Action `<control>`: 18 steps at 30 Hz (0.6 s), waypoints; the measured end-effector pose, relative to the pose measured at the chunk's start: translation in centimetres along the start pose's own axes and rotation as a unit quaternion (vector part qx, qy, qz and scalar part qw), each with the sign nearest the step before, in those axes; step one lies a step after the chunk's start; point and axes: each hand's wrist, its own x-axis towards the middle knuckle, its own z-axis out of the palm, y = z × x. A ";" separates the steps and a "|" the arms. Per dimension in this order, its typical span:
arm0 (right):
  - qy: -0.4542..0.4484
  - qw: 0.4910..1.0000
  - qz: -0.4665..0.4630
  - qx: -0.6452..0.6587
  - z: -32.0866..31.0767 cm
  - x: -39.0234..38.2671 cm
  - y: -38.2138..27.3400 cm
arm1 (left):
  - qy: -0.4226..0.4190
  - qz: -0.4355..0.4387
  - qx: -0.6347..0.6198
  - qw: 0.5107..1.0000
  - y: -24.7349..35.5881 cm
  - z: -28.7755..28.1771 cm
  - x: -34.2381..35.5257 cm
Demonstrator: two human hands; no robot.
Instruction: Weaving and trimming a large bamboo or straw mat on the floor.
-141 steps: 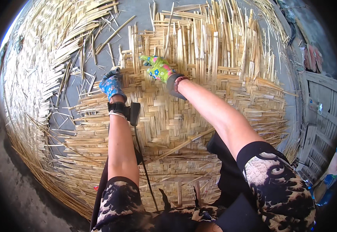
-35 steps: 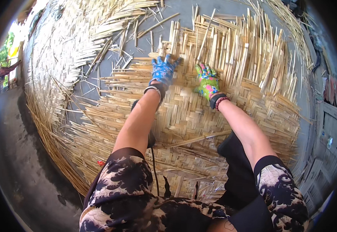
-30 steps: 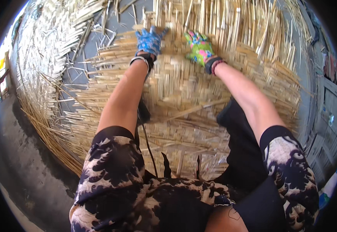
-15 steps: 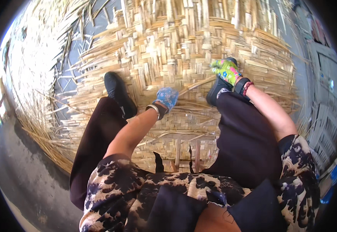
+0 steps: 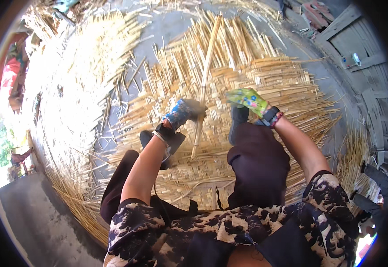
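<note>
A long bamboo strip (image 5: 207,66) slants over the woven bamboo mat (image 5: 265,82), its far end leaning to the right. My left hand (image 5: 182,112), in a blue flowered glove, is closed round its lower half. Apart from the strip, to its right, is my right hand (image 5: 248,99) in a green flowered glove. Its fingers stretch left toward the strip, somewhat blurred, and I see nothing held in them. It hovers above the tip of my right shoe (image 5: 238,120). Loose strip ends fringe the mat's far and right edges.
A second, brightly lit woven mat (image 5: 76,80) spreads out on the left. Grey floor (image 5: 169,26) shows between the mats. A weathered wooden panel (image 5: 358,42) stands at the right, with a bundle of thin strips (image 5: 353,153) nearby. A low concrete ledge (image 5: 42,218) lies at lower left.
A long bamboo strip is now upraised in my left hand, which has turned toward it. My right hand has moved slightly left and nearer me. The view has shifted, showing more floor beyond the mat.
</note>
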 end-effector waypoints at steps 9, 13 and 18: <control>-0.024 0.956 -0.128 -0.263 15.2 -2.8 -10.2 | 0.064 0.038 0.051 0.996 15.3 -2.8 -5.1; -0.128 0.901 -0.143 -0.389 21.9 -4.4 -11.4 | 0.278 0.200 -0.157 0.926 19.1 -5.2 -9.1; -0.137 0.912 -0.164 -0.351 23.7 -3.8 -8.7 | 0.325 0.178 -0.192 0.909 19.5 -7.0 -12.1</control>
